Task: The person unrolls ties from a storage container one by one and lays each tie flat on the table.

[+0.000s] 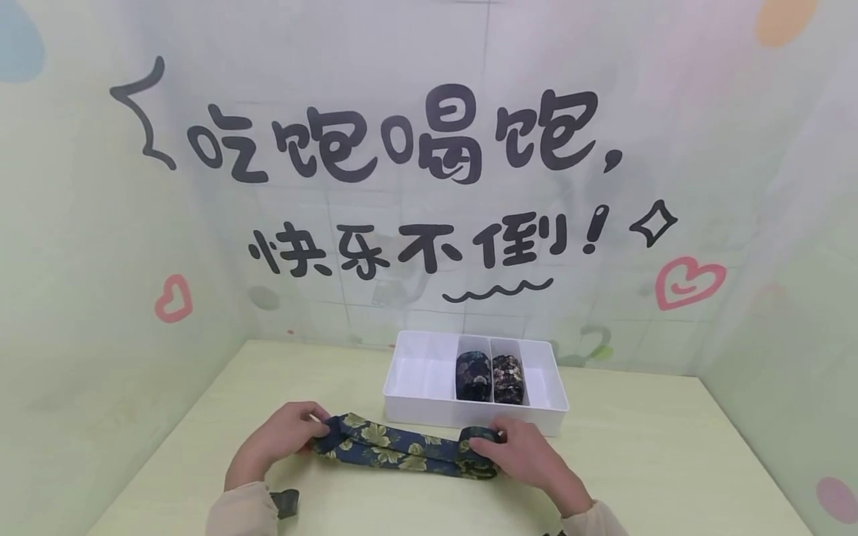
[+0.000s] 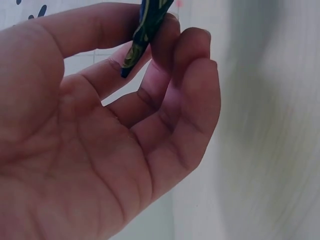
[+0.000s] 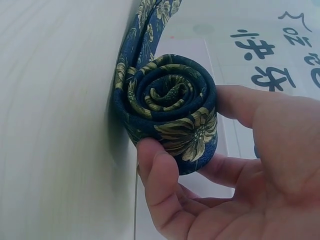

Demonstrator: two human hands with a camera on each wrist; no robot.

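Note:
A navy necktie [image 1: 389,447] with yellow-green flowers stretches between both hands, low over the table in front of the white box. Its right part is wound into a spiral roll [image 3: 172,117], which my right hand [image 1: 526,450] holds between thumb and fingers. At the other end, my left hand [image 1: 278,439] pinches the flat folded end of the tie between thumb and fingertips. In the left wrist view only a narrow strip of that end [image 2: 142,37] shows between the fingers of the left hand [image 2: 115,115].
Behind the tie stands a white divided box [image 1: 429,409]. Two rolled ties, a dark floral one [image 1: 473,376] and a black-and-pink floral one [image 1: 507,380], sit in its middle compartments. A dark strap end [image 1: 287,503] shows by the left sleeve. Printed translucent curtains [image 1: 415,298] enclose the table.

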